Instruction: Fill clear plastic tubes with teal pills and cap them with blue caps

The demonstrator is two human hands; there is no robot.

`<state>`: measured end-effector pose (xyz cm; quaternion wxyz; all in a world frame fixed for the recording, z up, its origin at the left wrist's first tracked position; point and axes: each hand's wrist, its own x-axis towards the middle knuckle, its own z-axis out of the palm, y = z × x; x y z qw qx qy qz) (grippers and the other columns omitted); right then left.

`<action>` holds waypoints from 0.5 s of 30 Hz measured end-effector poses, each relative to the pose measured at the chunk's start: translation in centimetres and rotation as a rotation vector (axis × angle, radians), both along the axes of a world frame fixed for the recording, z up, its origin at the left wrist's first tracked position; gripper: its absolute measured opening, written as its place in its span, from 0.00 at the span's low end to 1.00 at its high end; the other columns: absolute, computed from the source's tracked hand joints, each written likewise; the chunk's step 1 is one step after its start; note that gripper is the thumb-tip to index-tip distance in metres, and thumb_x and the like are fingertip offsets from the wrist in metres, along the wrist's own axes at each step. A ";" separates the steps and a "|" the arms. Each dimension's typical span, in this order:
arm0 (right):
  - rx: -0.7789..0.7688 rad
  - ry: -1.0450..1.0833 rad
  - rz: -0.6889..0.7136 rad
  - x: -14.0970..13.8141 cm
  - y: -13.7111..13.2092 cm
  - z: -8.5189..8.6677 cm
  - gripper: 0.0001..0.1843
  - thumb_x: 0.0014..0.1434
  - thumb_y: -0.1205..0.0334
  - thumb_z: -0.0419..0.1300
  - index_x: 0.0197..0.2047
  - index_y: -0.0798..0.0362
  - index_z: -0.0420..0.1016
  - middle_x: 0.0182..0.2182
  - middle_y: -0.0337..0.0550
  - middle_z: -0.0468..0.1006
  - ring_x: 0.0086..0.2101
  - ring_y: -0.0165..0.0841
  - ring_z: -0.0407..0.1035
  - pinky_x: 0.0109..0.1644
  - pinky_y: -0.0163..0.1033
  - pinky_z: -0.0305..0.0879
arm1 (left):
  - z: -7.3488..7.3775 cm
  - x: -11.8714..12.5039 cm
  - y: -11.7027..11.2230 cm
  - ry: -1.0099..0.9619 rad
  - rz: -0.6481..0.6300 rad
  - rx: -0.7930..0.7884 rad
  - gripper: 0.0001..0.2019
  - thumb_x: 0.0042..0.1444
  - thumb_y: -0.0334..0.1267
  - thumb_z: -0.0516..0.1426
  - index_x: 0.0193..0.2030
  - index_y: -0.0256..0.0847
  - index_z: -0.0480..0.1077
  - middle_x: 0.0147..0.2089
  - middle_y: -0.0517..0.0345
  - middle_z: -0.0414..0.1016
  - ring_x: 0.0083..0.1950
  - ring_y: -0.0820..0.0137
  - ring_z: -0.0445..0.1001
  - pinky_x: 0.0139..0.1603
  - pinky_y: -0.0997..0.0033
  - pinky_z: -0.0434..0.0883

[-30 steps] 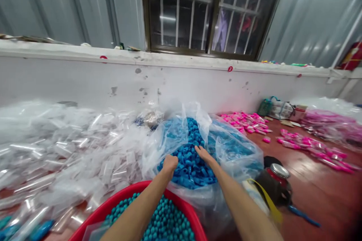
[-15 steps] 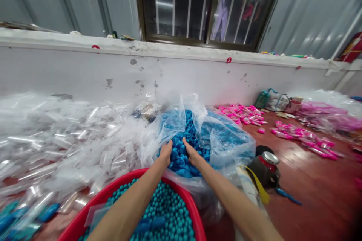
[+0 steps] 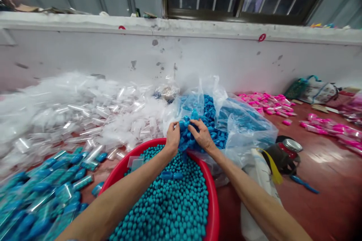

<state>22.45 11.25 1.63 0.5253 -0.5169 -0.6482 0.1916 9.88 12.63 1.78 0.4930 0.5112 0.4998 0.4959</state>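
My left hand [image 3: 172, 136] and my right hand [image 3: 201, 134] are cupped together around a heap of blue plastic caps [image 3: 187, 132], lifted at the near lip of a clear plastic bag [image 3: 245, 132] full of the same blue caps. Both hands hover over the far rim of a red basin [image 3: 212, 199]. The basin holds many teal beads [image 3: 172, 211] and a couple of blue caps.
A big heap of clear plastic tubes [image 3: 70, 116] lies at left, with filled blue tubes [image 3: 36, 196] in front of it. Pink packed pieces [image 3: 266, 102] are scattered on the red floor at right. A metal-lidded jar [image 3: 290, 147] and white sack sit beside the bag.
My hands went from spread in the bag to cupped together, and came back toward me with a scoop of blue caps, now at the basin's far rim. The view dropped lower.
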 end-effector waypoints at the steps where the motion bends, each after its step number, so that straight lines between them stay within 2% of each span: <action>1: 0.014 -0.046 0.028 -0.4 -0.5 0.1 0.16 0.52 0.55 0.57 0.43 0.52 0.72 0.40 0.45 0.70 0.46 0.39 0.60 0.54 0.44 0.52 | -0.1 -0.7 -0.9 0.022 0.009 0.021 0.11 0.56 0.39 0.45 0.40 0.39 0.65 0.34 0.58 0.71 0.35 0.72 0.68 0.35 0.74 0.66; 4: 0.074 -0.325 0.091 -1.6 -2.0 0.3 0.14 0.53 0.57 0.57 0.43 0.51 0.72 0.42 0.47 0.68 0.45 0.40 0.60 0.50 0.44 0.55 | -1.0 -2.7 -3.2 0.107 0.018 0.070 0.10 0.54 0.34 0.45 0.38 0.38 0.66 0.34 0.58 0.71 0.36 0.72 0.68 0.37 0.74 0.66; 8: 0.179 -0.763 0.159 -2.9 -3.4 0.3 0.15 0.56 0.59 0.54 0.47 0.49 0.70 0.47 0.50 0.65 0.46 0.40 0.58 0.48 0.44 0.55 | -1.9 -5.1 -4.8 0.225 0.009 0.097 0.12 0.50 0.28 0.47 0.37 0.37 0.68 0.35 0.56 0.73 0.38 0.69 0.69 0.41 0.71 0.66; 11: 0.198 -0.939 0.196 -3.8 -3.9 0.1 0.14 0.58 0.59 0.52 0.46 0.50 0.70 0.48 0.51 0.65 0.47 0.41 0.57 0.49 0.46 0.53 | -1.5 -7.3 -5.7 0.291 0.009 0.118 0.14 0.50 0.28 0.46 0.41 0.37 0.69 0.36 0.55 0.73 0.37 0.69 0.69 0.42 0.70 0.65; 15: 0.172 -1.032 0.244 -4.7 -4.2 -0.2 0.12 0.58 0.60 0.52 0.44 0.47 0.72 0.52 0.50 0.63 0.51 0.43 0.54 0.52 0.52 0.46 | 0.2 -11.1 -8.6 0.401 0.028 0.156 0.15 0.54 0.35 0.46 0.46 0.39 0.66 0.34 0.57 0.72 0.31 0.71 0.69 0.32 0.73 0.66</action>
